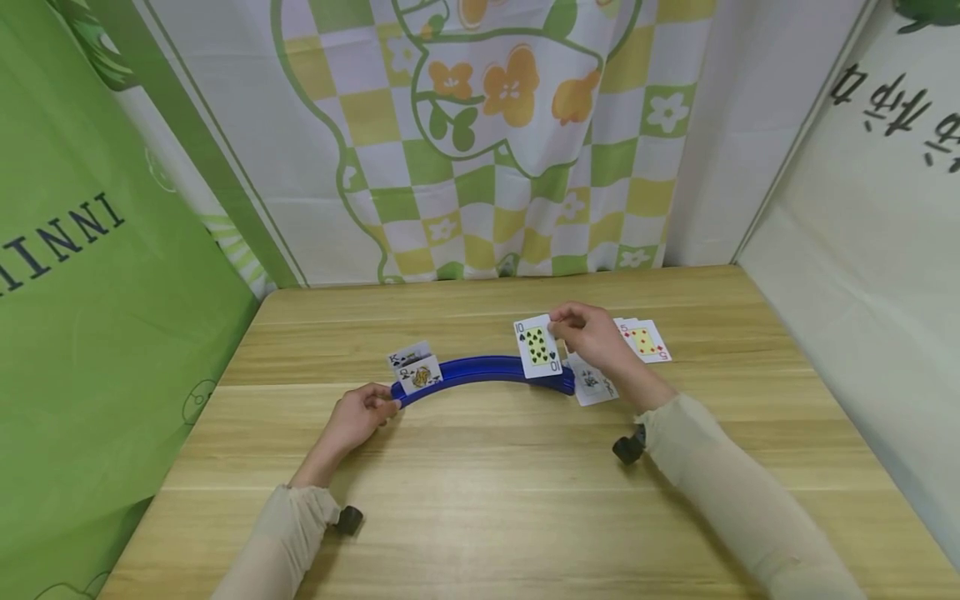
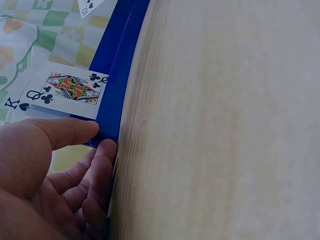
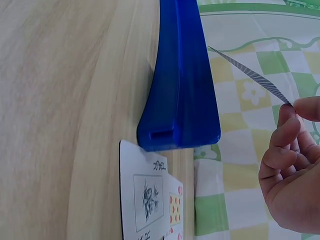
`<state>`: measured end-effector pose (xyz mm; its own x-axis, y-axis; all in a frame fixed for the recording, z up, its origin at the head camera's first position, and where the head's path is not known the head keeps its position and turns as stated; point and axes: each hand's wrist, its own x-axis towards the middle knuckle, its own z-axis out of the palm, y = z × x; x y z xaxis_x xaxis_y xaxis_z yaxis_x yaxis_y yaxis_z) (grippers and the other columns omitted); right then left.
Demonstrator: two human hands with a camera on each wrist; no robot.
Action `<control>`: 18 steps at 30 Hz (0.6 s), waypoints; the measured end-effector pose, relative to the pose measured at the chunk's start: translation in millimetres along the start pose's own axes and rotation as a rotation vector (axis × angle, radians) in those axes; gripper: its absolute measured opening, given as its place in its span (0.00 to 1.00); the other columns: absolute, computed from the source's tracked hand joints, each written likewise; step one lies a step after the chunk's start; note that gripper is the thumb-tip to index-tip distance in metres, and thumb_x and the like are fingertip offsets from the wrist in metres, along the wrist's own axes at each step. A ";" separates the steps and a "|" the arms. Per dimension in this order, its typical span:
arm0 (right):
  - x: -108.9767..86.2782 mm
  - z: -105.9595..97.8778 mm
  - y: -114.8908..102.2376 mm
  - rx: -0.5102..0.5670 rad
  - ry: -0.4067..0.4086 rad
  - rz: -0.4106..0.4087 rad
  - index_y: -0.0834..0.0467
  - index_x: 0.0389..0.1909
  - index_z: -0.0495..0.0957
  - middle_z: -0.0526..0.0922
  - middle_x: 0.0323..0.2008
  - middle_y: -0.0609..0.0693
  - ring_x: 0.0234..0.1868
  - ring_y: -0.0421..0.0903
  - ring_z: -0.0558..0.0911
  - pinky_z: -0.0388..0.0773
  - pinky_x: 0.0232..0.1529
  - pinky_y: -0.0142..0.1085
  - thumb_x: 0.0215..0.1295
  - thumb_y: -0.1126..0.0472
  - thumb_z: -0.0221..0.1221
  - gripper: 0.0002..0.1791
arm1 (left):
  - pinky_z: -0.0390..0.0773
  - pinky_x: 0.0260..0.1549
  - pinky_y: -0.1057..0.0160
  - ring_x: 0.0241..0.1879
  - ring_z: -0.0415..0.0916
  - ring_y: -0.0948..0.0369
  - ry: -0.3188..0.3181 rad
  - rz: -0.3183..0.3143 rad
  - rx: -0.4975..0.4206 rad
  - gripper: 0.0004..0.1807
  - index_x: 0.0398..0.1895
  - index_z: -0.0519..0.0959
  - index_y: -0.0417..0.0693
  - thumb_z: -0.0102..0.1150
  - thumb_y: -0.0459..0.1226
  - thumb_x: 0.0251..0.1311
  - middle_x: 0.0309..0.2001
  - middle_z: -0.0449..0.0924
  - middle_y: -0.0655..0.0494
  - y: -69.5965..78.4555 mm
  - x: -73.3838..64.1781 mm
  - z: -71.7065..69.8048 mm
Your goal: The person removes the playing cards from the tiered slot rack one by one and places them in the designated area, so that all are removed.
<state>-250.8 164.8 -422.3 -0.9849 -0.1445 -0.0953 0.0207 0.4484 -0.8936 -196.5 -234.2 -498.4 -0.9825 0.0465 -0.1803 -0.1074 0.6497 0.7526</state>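
Aloft — right hand (image 1: 595, 335) pinches ten of spades (image 1: 537, 348).

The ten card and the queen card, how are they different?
The ten card is pinched by the right hand, while the queen card sits in the blue rack. The ten card has black marks on yellow; the queen card has a colorful picture. Both have white borders.

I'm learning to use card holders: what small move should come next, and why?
Probably ease the ten down into the holder: the right hand pinches it over the right part, the left hand grips the left end, and the queen and king stand at that end.
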 end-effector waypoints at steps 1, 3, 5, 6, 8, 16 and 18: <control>0.4 -0.9 1.1 0.003 0.002 0.006 0.54 0.51 0.78 0.82 0.39 0.51 0.33 0.47 0.76 0.75 0.37 0.37 0.72 0.54 0.57 0.12 | 0.75 0.27 0.64 0.27 0.77 0.61 0.000 -0.001 0.001 0.18 0.51 0.79 0.40 0.62 0.42 0.64 0.33 0.85 0.51 0.2 -0.1 -0.1; 1.2 -2.5 3.6 0.011 0.007 0.018 0.54 0.51 0.78 0.82 0.38 0.50 0.33 0.46 0.76 0.75 0.38 0.38 0.71 0.54 0.57 0.12 | 0.75 0.27 0.64 0.27 0.77 0.61 0.000 -0.003 0.003 0.18 0.51 0.79 0.40 0.62 0.42 0.64 0.33 0.85 0.51 0.5 -0.2 -0.3; 0.9 -4.5 5.6 0.022 0.011 0.019 0.54 0.51 0.78 0.82 0.38 0.50 0.33 0.46 0.76 0.75 0.39 0.39 0.71 0.54 0.57 0.12 | 0.75 0.27 0.64 0.27 0.77 0.61 0.001 -0.003 0.005 0.18 0.51 0.79 0.40 0.62 0.42 0.64 0.33 0.85 0.51 0.7 -0.2 -0.3; 0.5 -5.5 6.4 0.031 0.011 0.022 0.54 0.51 0.78 0.82 0.38 0.50 0.33 0.46 0.75 0.75 0.40 0.40 0.71 0.54 0.57 0.12 | 0.75 0.27 0.64 0.28 0.77 0.61 0.000 -0.003 0.005 0.18 0.51 0.79 0.40 0.62 0.41 0.64 0.33 0.85 0.50 0.9 -0.2 -0.3; -0.6 -7.3 7.5 0.040 0.012 0.019 0.53 0.51 0.78 0.82 0.39 0.51 0.33 0.45 0.75 0.76 0.42 0.43 0.71 0.53 0.57 0.12 | 0.75 0.27 0.64 0.27 0.77 0.61 0.001 -0.002 0.003 0.17 0.51 0.79 0.40 0.62 0.41 0.64 0.33 0.85 0.50 0.9 0.0 -0.3; -5.4 -14.8 10.6 -0.001 0.018 -0.050 0.56 0.52 0.78 0.82 0.41 0.53 0.35 0.51 0.77 0.76 0.37 0.39 0.73 0.55 0.56 0.13 | 0.75 0.26 0.64 0.26 0.77 0.61 0.002 -0.002 0.002 0.18 0.51 0.79 0.39 0.63 0.41 0.64 0.33 0.85 0.50 1.7 -0.5 -0.5; -6.0 -16.8 11.8 -0.016 0.027 -0.049 0.56 0.52 0.78 0.82 0.40 0.53 0.35 0.50 0.77 0.75 0.35 0.36 0.72 0.55 0.56 0.13 | 0.75 0.26 0.64 0.26 0.77 0.61 0.002 -0.002 0.001 0.17 0.51 0.79 0.39 0.63 0.41 0.64 0.33 0.85 0.50 1.8 -1.0 -0.6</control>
<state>-247.6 185.8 -424.9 -0.9890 -0.1425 -0.0394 -0.0301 0.4551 -0.8899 -195.7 -233.5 -496.5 -0.9826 0.0441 -0.1803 -0.1087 0.6508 0.7515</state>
